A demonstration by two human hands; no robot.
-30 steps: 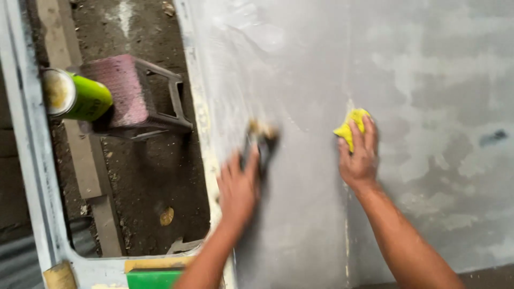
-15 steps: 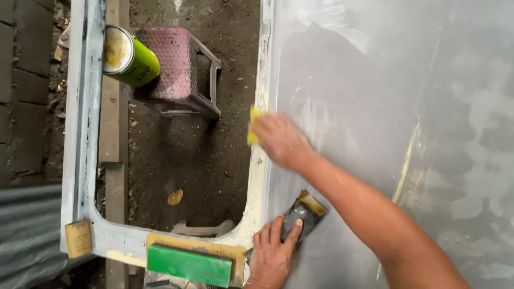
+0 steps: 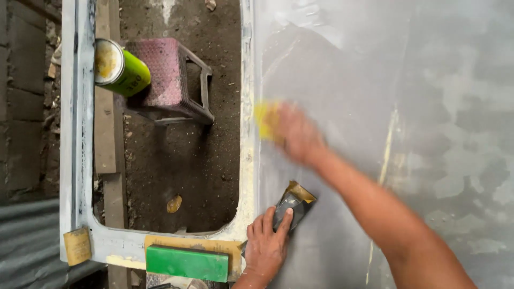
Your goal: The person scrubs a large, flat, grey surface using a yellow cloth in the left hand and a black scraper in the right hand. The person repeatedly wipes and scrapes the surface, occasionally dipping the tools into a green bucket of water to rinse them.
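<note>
since half a second ago my right hand [image 3: 297, 136] has slid a little down the grey panel [image 3: 428, 107], now a blur. from the left: a green can [image 3: 120, 67] lies on a pink stool [image 3: 171, 80], a green block [image 3: 187, 263] sits on the frame, my left hand [image 3: 267, 246] is fingers together, flat on a dark scraper [image 3: 293, 203]. my right hand is closed on a yellow pad [image 3: 266, 119], pressed against the panel.
</note>
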